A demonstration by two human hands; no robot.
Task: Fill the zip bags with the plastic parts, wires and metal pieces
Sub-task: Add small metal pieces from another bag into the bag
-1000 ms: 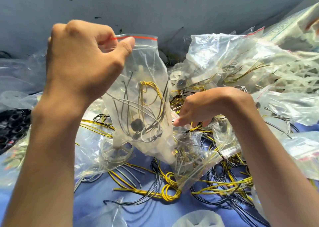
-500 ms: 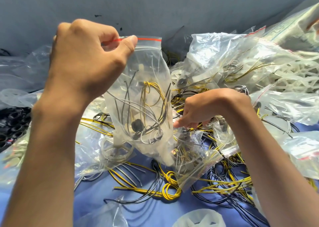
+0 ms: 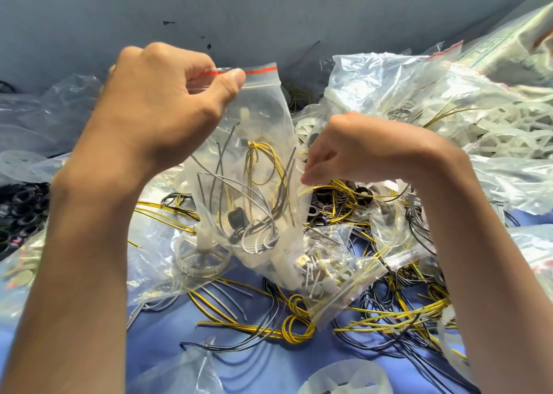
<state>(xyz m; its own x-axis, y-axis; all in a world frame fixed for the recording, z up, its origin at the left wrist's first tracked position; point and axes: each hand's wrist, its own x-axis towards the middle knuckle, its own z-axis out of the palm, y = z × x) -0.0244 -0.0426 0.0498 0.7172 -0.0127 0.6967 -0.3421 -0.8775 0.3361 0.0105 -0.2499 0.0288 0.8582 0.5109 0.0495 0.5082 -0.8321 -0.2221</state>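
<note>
left hand raised, thumb and curled fingers pinching the zip bag by its top; right hand curled beside it, grip unclear.

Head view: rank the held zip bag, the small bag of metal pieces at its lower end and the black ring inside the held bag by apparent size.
1. held zip bag: largest.
2. small bag of metal pieces: partly hidden by the held bag, still clearly second.
3. black ring: smallest by far.
</note>
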